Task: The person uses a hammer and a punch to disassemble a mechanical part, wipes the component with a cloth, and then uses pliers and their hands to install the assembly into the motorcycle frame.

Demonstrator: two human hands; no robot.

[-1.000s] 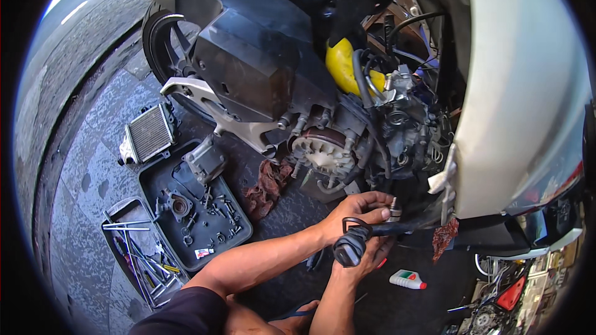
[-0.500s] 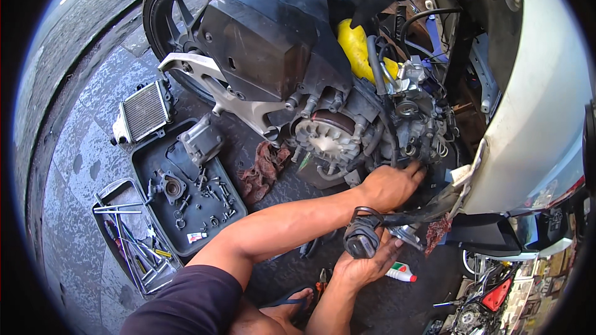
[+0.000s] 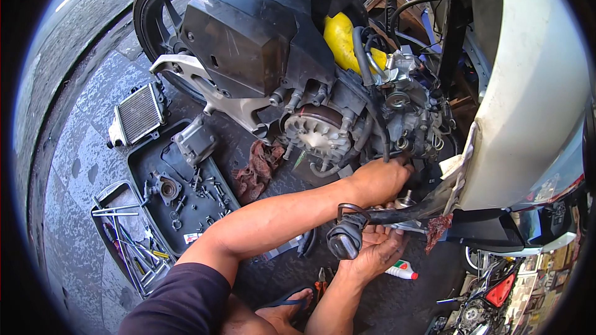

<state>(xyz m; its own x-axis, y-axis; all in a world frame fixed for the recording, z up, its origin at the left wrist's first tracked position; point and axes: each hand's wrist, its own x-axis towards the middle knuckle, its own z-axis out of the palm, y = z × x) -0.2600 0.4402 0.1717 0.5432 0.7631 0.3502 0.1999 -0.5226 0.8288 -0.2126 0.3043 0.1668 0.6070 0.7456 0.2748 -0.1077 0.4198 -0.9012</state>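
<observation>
A scooter with its side panels off stands over me, its engine (image 3: 316, 133) and finned fan cover exposed. My left hand (image 3: 380, 180) reaches into the underside of the engine below the carburettor (image 3: 403, 96); its fingertips are hidden among the parts. My right hand (image 3: 377, 249) is just beneath it, palm up and fingers spread, under a small metal part (image 3: 405, 201). A black cable with a round rubber cap (image 3: 343, 240) lies across the edge of that palm.
On the wet pavement to my left lie a black tray (image 3: 139, 177) of bolts and small parts, a tool tray (image 3: 127, 245), a small radiator (image 3: 138, 113) and a red rag (image 3: 257, 167). A small white bottle (image 3: 402, 268) and pliers (image 3: 321, 279) lie near my foot. White body panel (image 3: 528, 99) at right.
My left hand has moved up from the black cable into the engine's underside. My right hand has loosened from around the rubber cap and turned palm up. The view has come closer.
</observation>
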